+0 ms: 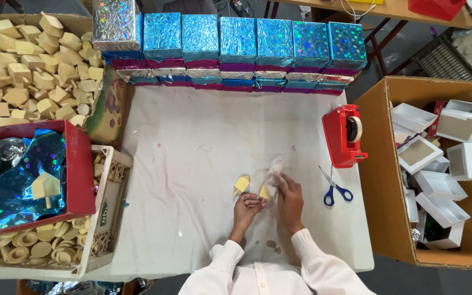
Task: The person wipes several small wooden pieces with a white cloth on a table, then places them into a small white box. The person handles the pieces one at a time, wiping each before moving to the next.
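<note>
Wooden spinning-top pieces, pale and house-shaped: 1 lies on the white cloth just left of the hands, and a 2nd is pinched between them, near the front middle of the work surface. Left hand is curled palm-up with fingers closed around the lower part of the held piece. Right hand lies flat and fingers-forward, pressing a small crumpled white wrap or tissue against the same piece; how tightly it grips cannot be told.

Judged from the pose, the piece is being wiped or wrapped. Done well, the left hand should keep the piece steady by its stem while the right works the white material evenly over each face, with both wrists low over the cloth.

Surroundings: blue-handled scissors lie just right of the right hand, and a red tape dispenser stands beyond them. A row of 6 blue holographic boxes plus 1 silver one lines the far edge. At left, a cardboard box of plain wooden tops, a red tray of blue foil and a crate of wooden rings. At right, a large carton of white open boxes.

Nothing crowds the hands; only the scissors lie near enough to catch a sleeve.
</note>
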